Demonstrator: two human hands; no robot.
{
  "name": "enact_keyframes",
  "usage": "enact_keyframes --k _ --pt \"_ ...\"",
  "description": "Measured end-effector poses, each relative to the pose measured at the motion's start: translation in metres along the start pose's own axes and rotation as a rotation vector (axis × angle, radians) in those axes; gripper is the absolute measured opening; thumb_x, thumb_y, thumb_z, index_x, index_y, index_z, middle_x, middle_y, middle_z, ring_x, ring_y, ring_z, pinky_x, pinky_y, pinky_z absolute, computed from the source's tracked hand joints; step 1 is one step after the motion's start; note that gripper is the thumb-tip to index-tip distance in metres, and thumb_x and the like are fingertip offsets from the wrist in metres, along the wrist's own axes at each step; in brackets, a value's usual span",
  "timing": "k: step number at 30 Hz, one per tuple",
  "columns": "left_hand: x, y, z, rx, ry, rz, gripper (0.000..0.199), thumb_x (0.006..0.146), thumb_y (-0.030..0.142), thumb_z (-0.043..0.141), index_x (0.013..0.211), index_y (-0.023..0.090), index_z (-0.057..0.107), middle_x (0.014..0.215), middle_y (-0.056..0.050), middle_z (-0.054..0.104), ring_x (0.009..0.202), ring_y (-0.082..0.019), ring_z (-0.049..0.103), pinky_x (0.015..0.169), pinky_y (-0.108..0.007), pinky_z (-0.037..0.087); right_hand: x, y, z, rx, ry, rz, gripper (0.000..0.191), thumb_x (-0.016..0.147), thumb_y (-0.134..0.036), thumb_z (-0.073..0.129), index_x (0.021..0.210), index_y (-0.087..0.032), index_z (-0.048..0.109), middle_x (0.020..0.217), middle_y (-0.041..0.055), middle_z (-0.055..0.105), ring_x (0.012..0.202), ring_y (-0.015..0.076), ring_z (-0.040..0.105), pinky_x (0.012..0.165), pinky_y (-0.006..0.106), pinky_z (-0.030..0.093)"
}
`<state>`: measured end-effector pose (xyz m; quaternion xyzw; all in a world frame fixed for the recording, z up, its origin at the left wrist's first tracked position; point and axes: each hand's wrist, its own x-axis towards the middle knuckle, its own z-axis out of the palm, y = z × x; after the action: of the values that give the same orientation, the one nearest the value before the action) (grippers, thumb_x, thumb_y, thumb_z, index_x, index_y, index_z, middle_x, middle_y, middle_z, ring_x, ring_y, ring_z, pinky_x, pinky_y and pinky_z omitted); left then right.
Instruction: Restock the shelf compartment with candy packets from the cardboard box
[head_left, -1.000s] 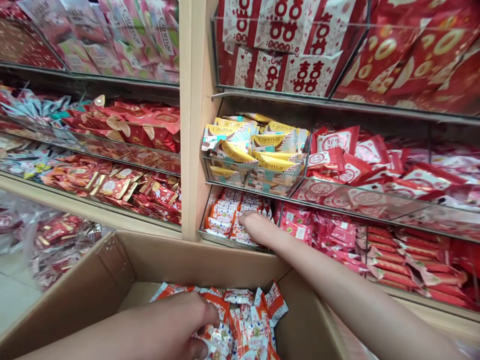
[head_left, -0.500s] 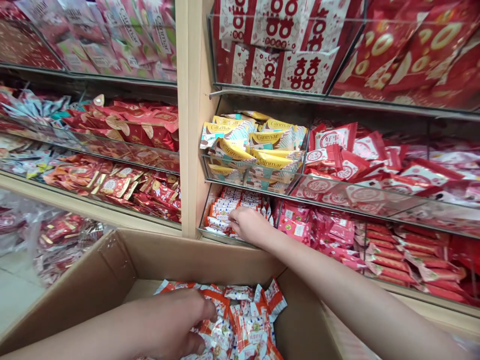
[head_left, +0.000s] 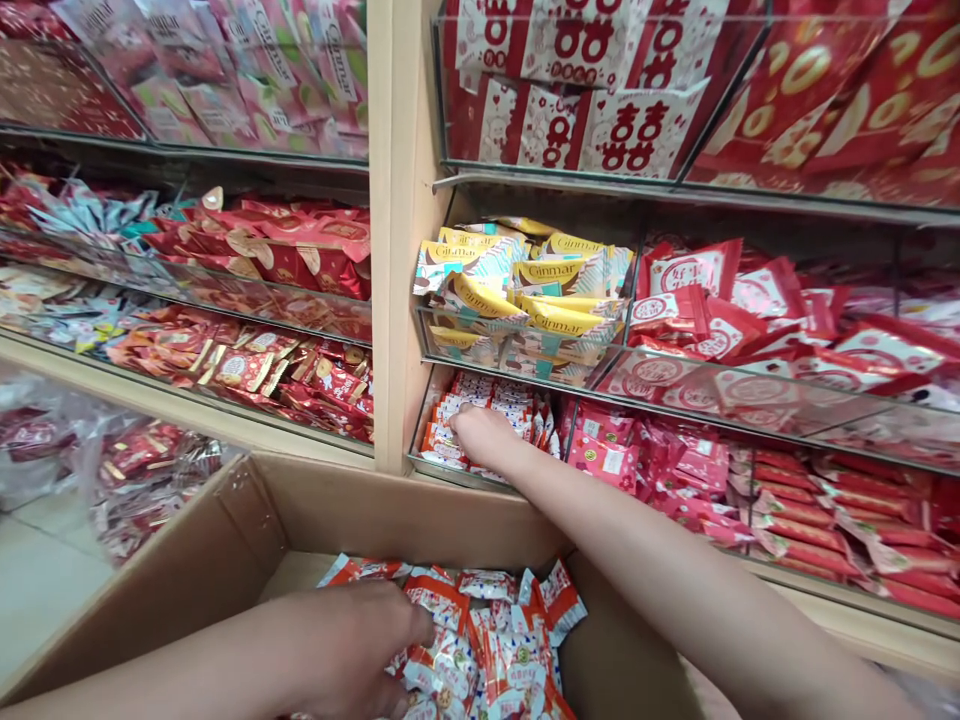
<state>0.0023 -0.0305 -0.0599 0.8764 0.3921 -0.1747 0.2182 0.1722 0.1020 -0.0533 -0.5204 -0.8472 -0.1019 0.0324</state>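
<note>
My left hand [head_left: 367, 640] is inside the cardboard box [head_left: 352, 500], over a heap of orange-and-white snack packets [head_left: 510, 650]. Its thumb and fingers are bent but apart, touching the packets, with no packet plainly gripped. My right hand [head_left: 484, 437] reaches over the box's far wall into a clear-fronted bin on the lowest shelf. Small red, white and blue packets [head_left: 442, 440] stand in rows there. The right fingers are curled down against these rows; their tips are mostly hidden, so what they hold cannot be made out.
Above the right hand is a bin of yellow Ginmar packets [head_left: 555, 270]. Pink packets [head_left: 607, 445] fill the neighbouring bin. A wooden upright [head_left: 394, 250] divides the shelves. Bagged red packets [head_left: 142, 460] lie on the floor at left.
The whole view has shifted slightly, with shelves and box appearing a little further right. My right hand stays at the same bin, and my left hand is still among the packets in the box.
</note>
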Motion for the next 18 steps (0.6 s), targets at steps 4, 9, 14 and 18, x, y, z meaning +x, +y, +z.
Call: enact_keyframes --k 4,9,14,18 --pt "0.002 -0.002 0.002 0.018 -0.036 -0.044 0.04 0.065 0.029 0.057 0.105 0.023 0.063 0.1 -0.015 0.066 0.091 -0.035 0.061 0.075 -0.048 0.048 -0.009 0.002 -0.013 -0.007 0.037 0.014 0.024 0.085 -0.021 0.04 0.089 -0.014 0.062 0.095 0.0112 0.06 0.079 0.0193 0.059 0.064 0.026 0.041" --pt "-0.002 0.001 0.0 0.024 -0.057 -0.072 0.042 0.065 0.03 0.058 0.106 0.026 0.063 0.103 -0.014 0.066 0.093 -0.036 0.061 0.075 -0.048 0.048 -0.069 -0.023 -0.037 0.046 0.222 -0.192 0.031 0.091 -0.029 0.03 0.085 -0.016 0.058 0.084 0.0075 0.058 0.079 0.0181 0.055 0.066 0.027 0.04" --pt "-0.003 0.003 -0.003 0.006 -0.043 -0.08 0.039 0.065 0.031 0.057 0.102 0.026 0.064 0.098 -0.014 0.068 0.087 -0.038 0.062 0.07 -0.049 0.048 -0.14 -0.065 0.009 0.099 -0.177 -0.71 0.016 0.084 -0.021 0.044 0.083 -0.017 0.06 0.076 0.0048 0.059 0.071 0.0169 0.055 0.06 0.027 0.043" --pt "-0.003 0.005 -0.001 -0.023 -0.036 -0.064 0.039 0.064 0.028 0.056 0.103 0.024 0.064 0.096 -0.014 0.067 0.089 -0.037 0.061 0.073 -0.049 0.047 -0.153 -0.078 0.048 -0.053 -0.637 -0.619 0.04 0.061 -0.027 0.07 0.1 -0.025 0.062 0.108 0.0109 0.056 0.099 0.0358 0.051 0.065 0.044 0.048"
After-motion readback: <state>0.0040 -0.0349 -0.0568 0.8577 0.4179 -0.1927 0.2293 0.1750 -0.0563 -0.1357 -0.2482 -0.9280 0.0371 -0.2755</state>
